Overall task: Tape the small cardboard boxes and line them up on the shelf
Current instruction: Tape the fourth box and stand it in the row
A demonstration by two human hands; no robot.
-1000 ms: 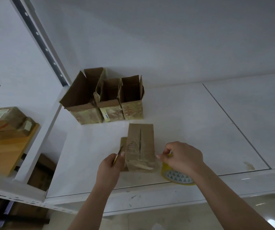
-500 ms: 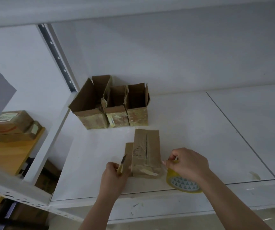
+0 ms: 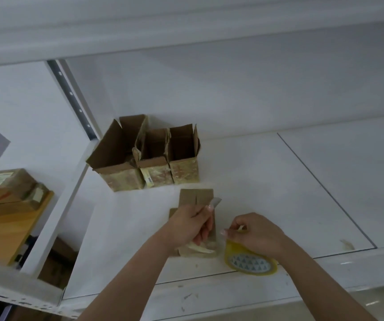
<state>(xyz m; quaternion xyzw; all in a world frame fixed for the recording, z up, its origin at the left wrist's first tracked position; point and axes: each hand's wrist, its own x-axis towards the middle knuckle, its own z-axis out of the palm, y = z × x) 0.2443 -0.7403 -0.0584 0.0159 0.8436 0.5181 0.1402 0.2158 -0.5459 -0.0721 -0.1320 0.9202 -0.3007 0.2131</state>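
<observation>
Dim, soft, slightly blurred wide-angle

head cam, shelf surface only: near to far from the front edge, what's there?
Tape roll in the right hand → flat cardboard box under the left hand, which holds a cutter → row of three open boxes at the back.

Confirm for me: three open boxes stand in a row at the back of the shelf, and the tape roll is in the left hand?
Not quite. The head view shows the tape roll under the right hand, not the left hand. The three open boxes do stand in a row at the back of the shelf.
</observation>
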